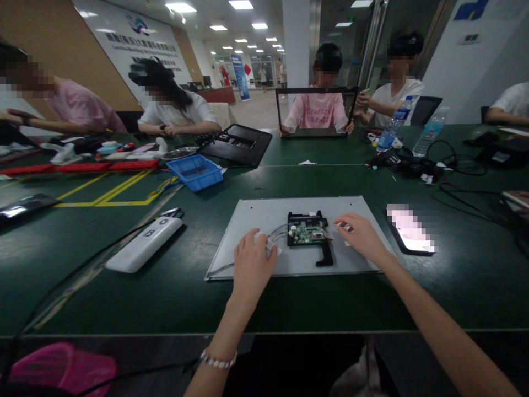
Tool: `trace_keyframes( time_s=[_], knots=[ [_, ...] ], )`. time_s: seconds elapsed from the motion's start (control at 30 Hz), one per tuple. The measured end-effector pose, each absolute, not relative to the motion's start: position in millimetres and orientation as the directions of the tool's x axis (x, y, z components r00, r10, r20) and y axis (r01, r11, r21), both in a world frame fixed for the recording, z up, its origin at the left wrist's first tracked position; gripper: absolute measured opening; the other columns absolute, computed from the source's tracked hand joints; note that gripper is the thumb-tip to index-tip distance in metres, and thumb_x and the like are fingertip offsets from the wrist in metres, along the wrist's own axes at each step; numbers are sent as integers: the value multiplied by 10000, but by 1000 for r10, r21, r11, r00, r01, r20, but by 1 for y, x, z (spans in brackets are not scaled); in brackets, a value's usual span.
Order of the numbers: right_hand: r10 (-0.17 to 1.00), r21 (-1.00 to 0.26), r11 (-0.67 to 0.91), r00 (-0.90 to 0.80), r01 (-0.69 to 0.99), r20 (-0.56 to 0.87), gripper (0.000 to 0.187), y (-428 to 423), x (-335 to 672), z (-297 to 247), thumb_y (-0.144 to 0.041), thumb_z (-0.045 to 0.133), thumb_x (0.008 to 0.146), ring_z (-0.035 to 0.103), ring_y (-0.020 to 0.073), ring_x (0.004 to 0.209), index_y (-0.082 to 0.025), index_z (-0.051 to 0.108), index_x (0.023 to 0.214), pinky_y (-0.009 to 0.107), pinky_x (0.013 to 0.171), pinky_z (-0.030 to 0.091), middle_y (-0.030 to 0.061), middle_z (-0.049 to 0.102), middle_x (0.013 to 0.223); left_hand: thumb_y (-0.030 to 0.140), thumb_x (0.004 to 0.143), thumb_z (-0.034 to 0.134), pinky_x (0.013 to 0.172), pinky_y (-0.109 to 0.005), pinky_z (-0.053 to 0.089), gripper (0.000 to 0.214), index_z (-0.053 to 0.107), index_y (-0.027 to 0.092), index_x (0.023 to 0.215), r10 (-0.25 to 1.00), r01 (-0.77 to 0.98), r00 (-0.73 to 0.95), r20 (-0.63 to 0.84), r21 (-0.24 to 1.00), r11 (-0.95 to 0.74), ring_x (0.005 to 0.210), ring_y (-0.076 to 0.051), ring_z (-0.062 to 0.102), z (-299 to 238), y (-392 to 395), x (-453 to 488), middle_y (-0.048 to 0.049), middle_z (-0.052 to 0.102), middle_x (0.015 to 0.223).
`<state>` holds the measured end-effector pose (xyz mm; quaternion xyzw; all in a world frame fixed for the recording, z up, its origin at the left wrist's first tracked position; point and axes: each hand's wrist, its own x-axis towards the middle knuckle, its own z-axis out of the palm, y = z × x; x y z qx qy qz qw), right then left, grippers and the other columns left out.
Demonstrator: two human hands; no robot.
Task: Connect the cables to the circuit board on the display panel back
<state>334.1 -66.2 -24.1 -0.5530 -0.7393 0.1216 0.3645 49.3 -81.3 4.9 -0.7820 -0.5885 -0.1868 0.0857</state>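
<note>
On the green table (pixel 124 298) lies a grey panel (pixel 256 220), under ceiling lights (pixel 241 4).

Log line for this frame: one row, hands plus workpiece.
left hand: on white connector beside circuit board | right hand: fingertips at small white part | base: grey panel on green table

A matt grey metal panel (pixel 264 220) is seen. On it, a green circuit board (pixel 306 231) is framed in black plastic.
</note>
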Motion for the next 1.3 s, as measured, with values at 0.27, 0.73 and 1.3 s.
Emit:
trace_keyframes(
  time_s=[0.27,0.73,1.3],
  knots=[
    [906,-522,414,-285,746,312,240,-67,329,-26,-241,621,766,591,212,943,-240,629,1005,383,818,464,50,640,1015,275,846,517,878,-411,390,200,527,183,1023,850,896,435,298,-49,-441,1016,-285,522,8,-92,60,-118,572,1079],
    [883,-315,246,-78,917,463,228,-62,360,-27,-156,468,838,595,242,980,-214,665,937,403,851,461,85,666,1020,89,862,393,770,-387,398,217,584,185,826,837,885,463,292,-202,-419,835,-266,575,31,-80,47,-100,618,837],
    [911,-468,255,-48,846,410,349,-58,362,-36,-92,443,763,570,222,1044,-194,640,1033,434,933,437,79,635,1099,124,850,461,793,-361,413,163,607,183,810,743,752,657,126,-183,-633,863,-240,597,25,-50,-17,-92,641,849]
  ],
)
